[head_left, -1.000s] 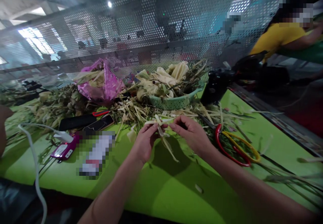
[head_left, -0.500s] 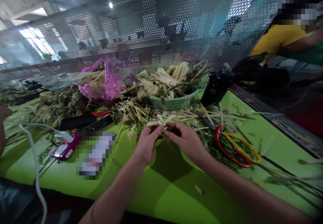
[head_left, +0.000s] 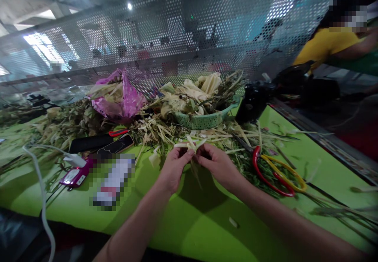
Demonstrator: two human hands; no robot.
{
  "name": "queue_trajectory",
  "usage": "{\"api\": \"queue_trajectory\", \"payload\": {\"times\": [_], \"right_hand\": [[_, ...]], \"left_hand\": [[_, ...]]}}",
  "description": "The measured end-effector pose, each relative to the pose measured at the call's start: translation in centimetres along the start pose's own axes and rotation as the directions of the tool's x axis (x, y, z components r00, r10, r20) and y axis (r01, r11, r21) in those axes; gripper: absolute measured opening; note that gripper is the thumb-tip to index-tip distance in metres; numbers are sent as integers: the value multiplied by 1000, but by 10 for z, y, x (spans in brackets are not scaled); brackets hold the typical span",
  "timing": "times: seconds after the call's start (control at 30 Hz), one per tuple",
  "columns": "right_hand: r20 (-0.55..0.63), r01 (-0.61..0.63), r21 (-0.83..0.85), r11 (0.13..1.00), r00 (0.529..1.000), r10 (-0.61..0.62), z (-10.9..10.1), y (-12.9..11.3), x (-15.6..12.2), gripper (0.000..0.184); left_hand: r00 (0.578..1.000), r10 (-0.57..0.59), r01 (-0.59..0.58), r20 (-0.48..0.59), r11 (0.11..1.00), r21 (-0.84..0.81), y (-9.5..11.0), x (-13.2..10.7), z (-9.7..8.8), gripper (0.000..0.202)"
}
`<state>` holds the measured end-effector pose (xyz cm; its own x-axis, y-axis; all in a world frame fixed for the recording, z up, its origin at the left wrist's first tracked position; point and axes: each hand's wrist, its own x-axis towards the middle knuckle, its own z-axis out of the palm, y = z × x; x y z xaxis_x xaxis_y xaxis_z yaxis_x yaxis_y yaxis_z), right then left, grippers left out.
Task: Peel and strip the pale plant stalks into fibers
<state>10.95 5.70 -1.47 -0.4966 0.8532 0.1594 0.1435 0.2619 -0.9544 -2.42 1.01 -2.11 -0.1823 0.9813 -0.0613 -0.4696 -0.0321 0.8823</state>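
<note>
Pale leaf strips, folded over one another into a small knot with loose ends sticking out, are pinched between both hands above the green table. My left hand grips them with thumb and fingers from the left. From the right, my right hand closes its fingertips on the same strips. A thin pale tail hangs below the knot; parts of the strips are hidden by the fingers. Scissors with red and yellow handles lie right of my right hand, on dark green leaf cuttings.
A green basket heaped with dry husks stands at the back, beside a pink plastic bag and a black container. A phone, a purple cabled device and a red-handled tool lie left. A person in yellow sits right.
The folded strips have turned upward, showing more of the knot, and their tail hangs more plainly. My fingers have shifted slightly on them. Someone's arm at the far left edge has gone.
</note>
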Motion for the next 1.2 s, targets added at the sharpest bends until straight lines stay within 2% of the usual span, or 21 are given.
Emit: {"api": "queue_trajectory", "payload": {"times": [0.13, 0.27, 0.47, 0.67, 0.8, 0.97, 1.1, 1.13, 1.2], "right_hand": [[10, 0, 39, 999, 1000, 0, -1, -1, 1, 15], [34, -46, 125, 991, 999, 42, -3, -4, 3, 13], [57, -81, 110, 991, 996, 75, -6, -4, 5, 14], [100, -55, -4, 998, 993, 55, -7, -3, 5, 4], [114, -49, -38, 998, 992, 53, -5, -3, 3, 3], [132, 8, -99, 995, 991, 5, -13, -5, 4, 3], [-53, 140, -245, 959, 986, -158, -24, -13, 7, 19], [-57, 153, -255, 955, 983, -173, -25, -14, 7, 21], [9, 148, -216, 965, 989, -149, -24, -12, 8, 20]], "left_hand": [[1000, 22, -23, 5, 996, 91, 2, 1, -1, 22], [995, 97, -92, -20, 983, 158, 5, 1, 0, 19], [990, 132, -122, -38, 971, 205, 3, 3, -1, 18], [989, 95, -80, -110, 989, 127, -2, 3, -3, 25], [987, 48, -40, -150, 998, 56, 3, 2, -4, 26], [997, -22, 25, -79, 999, 33, 9, 2, -8, 28], [999, -54, 55, -7, 993, 106, 7, 2, -10, 30], [999, -50, 49, 5, 991, 126, 6, 1, -9, 30], [999, -41, 36, 30, 987, 154, 4, 1, -9, 29]]}}
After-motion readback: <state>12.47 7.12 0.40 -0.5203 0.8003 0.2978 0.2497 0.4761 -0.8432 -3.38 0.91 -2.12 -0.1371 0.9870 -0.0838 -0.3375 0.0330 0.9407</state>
